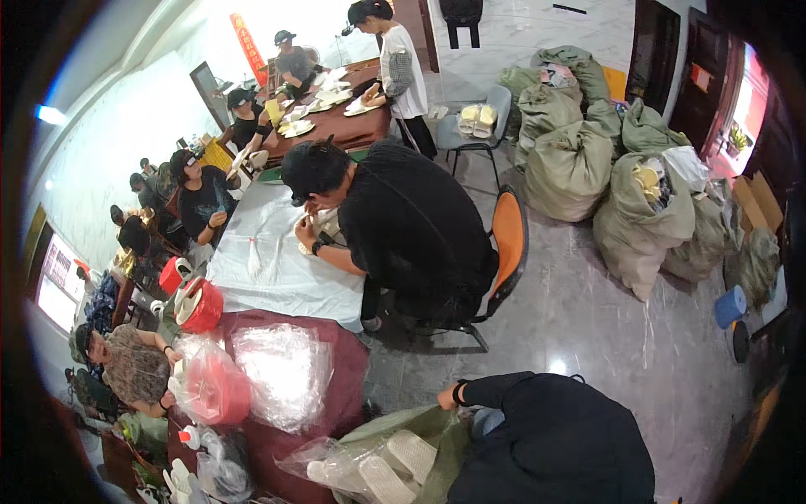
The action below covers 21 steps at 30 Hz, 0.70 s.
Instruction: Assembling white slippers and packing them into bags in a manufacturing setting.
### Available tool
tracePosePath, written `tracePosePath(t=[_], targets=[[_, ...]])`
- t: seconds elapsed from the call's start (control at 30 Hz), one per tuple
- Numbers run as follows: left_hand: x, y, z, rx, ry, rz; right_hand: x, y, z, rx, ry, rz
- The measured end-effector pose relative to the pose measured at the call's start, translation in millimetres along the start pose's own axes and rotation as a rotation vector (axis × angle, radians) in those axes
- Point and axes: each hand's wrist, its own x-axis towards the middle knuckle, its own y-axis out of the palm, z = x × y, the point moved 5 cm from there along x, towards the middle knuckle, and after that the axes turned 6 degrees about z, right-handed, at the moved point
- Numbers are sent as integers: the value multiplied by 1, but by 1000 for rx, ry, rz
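Neither my left hand nor my right hand shows in the head view. At the lower edge, pale woven slippers in clear plastic lie at the mouth of a green woven sack. A person in black bends over this sack, one hand at its rim; the other hand is hidden. Left of it, a maroon-covered table bears a stack of clear plastic bags and a red tub wrapped in clear plastic.
Another person in black sits on an orange chair, leaning over a white-covered table. Several people work along the tables behind and at left. Bulging sacks crowd the right side. A grey chair holds pale slippers.
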Motion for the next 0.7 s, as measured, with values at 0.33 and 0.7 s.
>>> tracePosePath(t=[0.33,0.7], targets=[[-235,82,253,-87,-836,-59,-2,-169,176,64,-172,-545],[-324,19,150,-347,-1431,-43,107,-206,319,372,-327,-456]])
